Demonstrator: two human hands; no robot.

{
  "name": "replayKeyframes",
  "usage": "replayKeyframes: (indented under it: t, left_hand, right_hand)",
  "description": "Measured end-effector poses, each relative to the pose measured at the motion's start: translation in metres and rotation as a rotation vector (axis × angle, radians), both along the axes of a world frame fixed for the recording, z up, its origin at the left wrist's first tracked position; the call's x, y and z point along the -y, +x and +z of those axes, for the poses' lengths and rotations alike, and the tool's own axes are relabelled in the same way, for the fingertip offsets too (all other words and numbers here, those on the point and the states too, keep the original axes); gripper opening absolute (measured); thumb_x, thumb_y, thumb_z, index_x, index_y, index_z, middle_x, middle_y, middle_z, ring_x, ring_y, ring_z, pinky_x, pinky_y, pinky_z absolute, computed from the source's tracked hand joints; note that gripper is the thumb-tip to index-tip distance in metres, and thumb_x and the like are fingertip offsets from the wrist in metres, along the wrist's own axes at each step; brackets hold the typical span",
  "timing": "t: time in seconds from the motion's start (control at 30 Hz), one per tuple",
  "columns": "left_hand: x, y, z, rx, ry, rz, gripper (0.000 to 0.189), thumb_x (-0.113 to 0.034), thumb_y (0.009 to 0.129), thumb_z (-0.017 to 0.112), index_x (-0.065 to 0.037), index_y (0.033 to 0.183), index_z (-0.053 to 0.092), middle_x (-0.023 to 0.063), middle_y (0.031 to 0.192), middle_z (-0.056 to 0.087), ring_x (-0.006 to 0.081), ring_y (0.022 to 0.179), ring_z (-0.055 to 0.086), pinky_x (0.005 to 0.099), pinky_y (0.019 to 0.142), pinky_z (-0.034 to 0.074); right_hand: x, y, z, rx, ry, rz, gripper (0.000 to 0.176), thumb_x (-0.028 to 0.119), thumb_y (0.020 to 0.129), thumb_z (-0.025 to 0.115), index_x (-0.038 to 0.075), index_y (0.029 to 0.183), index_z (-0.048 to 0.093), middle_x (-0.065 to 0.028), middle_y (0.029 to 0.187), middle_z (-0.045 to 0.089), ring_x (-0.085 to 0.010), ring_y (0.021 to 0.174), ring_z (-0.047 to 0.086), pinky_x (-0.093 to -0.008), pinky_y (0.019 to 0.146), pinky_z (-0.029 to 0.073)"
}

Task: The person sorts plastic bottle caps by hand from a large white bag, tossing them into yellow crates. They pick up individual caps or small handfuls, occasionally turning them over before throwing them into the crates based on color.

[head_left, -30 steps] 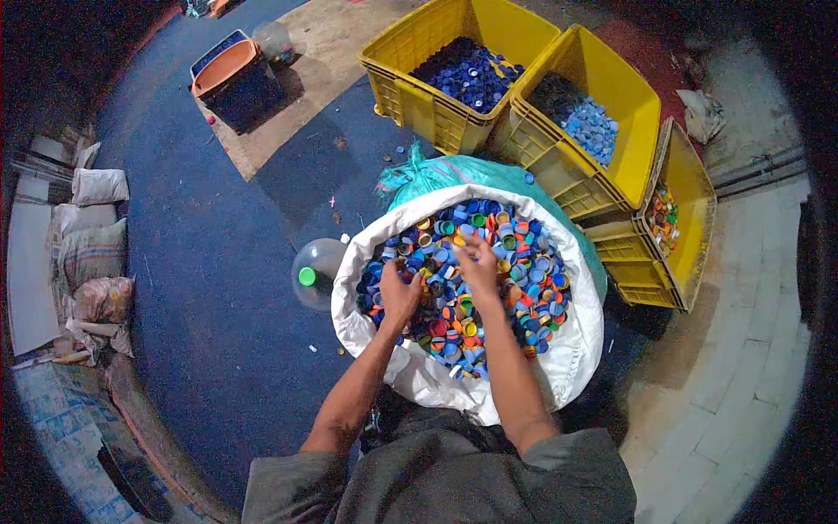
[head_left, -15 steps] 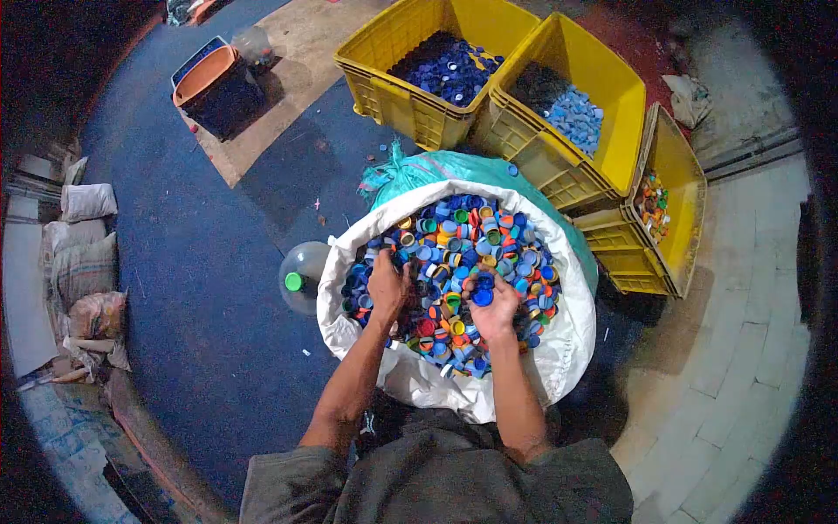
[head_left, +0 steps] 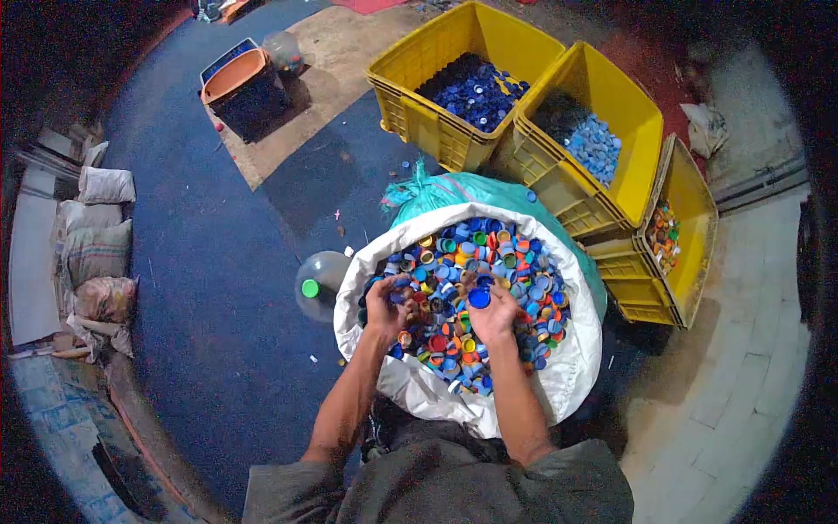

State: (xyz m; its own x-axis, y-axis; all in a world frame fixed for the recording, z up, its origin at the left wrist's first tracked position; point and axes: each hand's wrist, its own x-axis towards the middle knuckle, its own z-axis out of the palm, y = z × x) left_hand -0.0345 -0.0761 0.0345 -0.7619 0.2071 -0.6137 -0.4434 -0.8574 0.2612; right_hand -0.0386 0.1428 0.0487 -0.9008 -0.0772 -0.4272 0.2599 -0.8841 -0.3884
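A white sack (head_left: 576, 362) with its mouth rolled back is full of mixed plastic bottle caps (head_left: 449, 327) in blue, orange, yellow, green and red. Over the right part of the heap, my right hand (head_left: 496, 316) is turned palm up and cupped around dark blue bottle caps (head_left: 480, 295). My left hand (head_left: 382, 310) hovers at the left of the heap, its fingers bent and apart, slightly blurred, close over the caps.
Three yellow crates stand beyond the sack: one with dark blue caps (head_left: 476, 92), one with light blue caps (head_left: 594, 148), one with mixed caps (head_left: 663, 236). A teal sack (head_left: 471, 188) lies behind; a clear green-capped bottle (head_left: 323, 284) is at left.
My left hand has pulled back from the caps and its fingers have spread. My right hand still cups the dark blue caps. The whole view has shifted a little.
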Motion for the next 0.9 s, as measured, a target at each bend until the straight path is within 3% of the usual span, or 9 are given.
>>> replayKeyframes:
  t: [0.1, 0.23, 0.33, 0.47, 0.6, 0.7, 0.77, 0.87, 0.9]
  left_hand:
    - [0.002, -0.002, -0.015, -0.002, 0.006, 0.077, 0.031, -0.026, 0.085, 0.048, 0.001, 0.098, 0.056, 0.0139, 0.096, 0.059, 0.0202, 0.079, 0.057, 0.0324, 0.065, 0.052]
    - [-0.01, -0.009, -0.005, 0.04, -0.03, 0.01, 0.027, -0.023, 0.085, 0.052, 0.002, 0.094, 0.055, 0.0098, 0.079, 0.057, 0.0224, 0.064, 0.059, 0.0212, 0.05, 0.049]
    - [-0.019, -0.024, 0.007, 0.004, 0.25, -0.029, 0.016, -0.013, 0.085, 0.051, 0.0, 0.093, 0.054, 0.0077, 0.082, 0.056, 0.0197, 0.074, 0.058, 0.0257, 0.059, 0.052]
    - [-0.047, -0.058, 0.023, -0.039, 0.193, 0.017, 0.007, -0.009, 0.084, 0.051, -0.003, 0.081, 0.049, 0.0054, 0.077, 0.05, 0.0165, 0.071, 0.051, 0.0281, 0.067, 0.049]
    - [-0.076, -0.109, 0.033, 0.036, 0.092, 0.07, 0.012, -0.016, 0.08, 0.051, -0.006, 0.075, 0.047, 0.0066, 0.073, 0.049, 0.0187, 0.07, 0.05, 0.0312, 0.069, 0.047]
    - [-0.09, -0.177, 0.042, -0.106, 0.079, 0.049, 0.022, -0.025, 0.082, 0.051, -0.003, 0.083, 0.05, 0.0088, 0.077, 0.052, 0.0223, 0.074, 0.052, 0.0359, 0.072, 0.048]
    - [-0.104, -0.223, 0.088, -0.233, -0.024, 0.082, 0.032, -0.031, 0.082, 0.054, 0.0, 0.085, 0.051, 0.0077, 0.075, 0.049, 0.0225, 0.074, 0.05, 0.0344, 0.072, 0.046]
    - [-0.096, -0.298, 0.135, -0.279, 0.188, 0.0, 0.035, -0.033, 0.08, 0.059, 0.001, 0.075, 0.049, 0.0047, 0.06, 0.041, 0.02, 0.061, 0.044, 0.0309, 0.061, 0.04]
    - [-0.089, -0.322, 0.123, -0.373, 0.281, -0.011, 0.036, -0.033, 0.081, 0.058, 0.0, 0.072, 0.047, 0.0044, 0.057, 0.04, 0.0196, 0.059, 0.042, 0.031, 0.058, 0.038]
  right_hand:
    - [0.006, -0.005, -0.004, -0.044, -0.046, 0.025, 0.044, 0.012, 0.069, 0.055, 0.001, 0.112, 0.052, -0.0157, 0.107, 0.058, -0.0311, 0.103, 0.056, -0.0438, 0.093, 0.045]
    - [0.013, -0.011, 0.0, -0.005, -0.072, 0.006, 0.053, 0.003, 0.059, 0.048, 0.001, 0.112, 0.052, -0.0163, 0.108, 0.057, -0.0314, 0.106, 0.054, -0.0476, 0.099, 0.04]
    - [0.013, -0.016, -0.01, 0.016, -0.028, -0.01, 0.061, 0.0, 0.054, 0.047, -0.003, 0.115, 0.047, -0.0173, 0.112, 0.054, -0.0355, 0.114, 0.049, -0.0513, 0.107, 0.03]
    - [0.012, -0.036, -0.008, -0.009, 0.046, -0.031, 0.065, -0.011, 0.054, 0.039, -0.008, 0.119, 0.042, -0.021, 0.121, 0.048, -0.0404, 0.123, 0.041, -0.0551, 0.111, 0.022]
    - [0.002, -0.078, -0.026, -0.026, 0.054, -0.074, 0.064, -0.014, 0.056, 0.038, -0.011, 0.12, 0.04, -0.0228, 0.125, 0.044, -0.0398, 0.125, 0.039, -0.053, 0.109, 0.028]
    - [-0.01, -0.142, -0.003, -0.117, 0.052, -0.081, 0.03, -0.011, 0.065, 0.043, -0.007, 0.092, 0.053, -0.0175, 0.098, 0.055, -0.0271, 0.102, 0.055, -0.0425, 0.094, 0.047]
    - [-0.013, -0.18, 0.081, -0.464, 1.683, -0.01, 0.018, 0.017, 0.081, 0.067, 0.001, 0.073, 0.064, -0.0167, 0.074, 0.064, -0.0258, 0.065, 0.062, -0.036, 0.061, 0.047]
    - [-0.031, -0.255, 0.113, -0.565, 1.86, 0.051, 0.014, 0.013, 0.081, 0.064, -0.001, 0.08, 0.066, -0.0149, 0.078, 0.065, -0.024, 0.071, 0.063, -0.0359, 0.068, 0.049]
    - [-0.036, -0.278, 0.107, -0.542, 1.637, 0.006, 0.011, 0.009, 0.08, 0.063, -0.002, 0.08, 0.065, -0.0139, 0.077, 0.065, -0.0233, 0.072, 0.062, -0.0349, 0.069, 0.05]
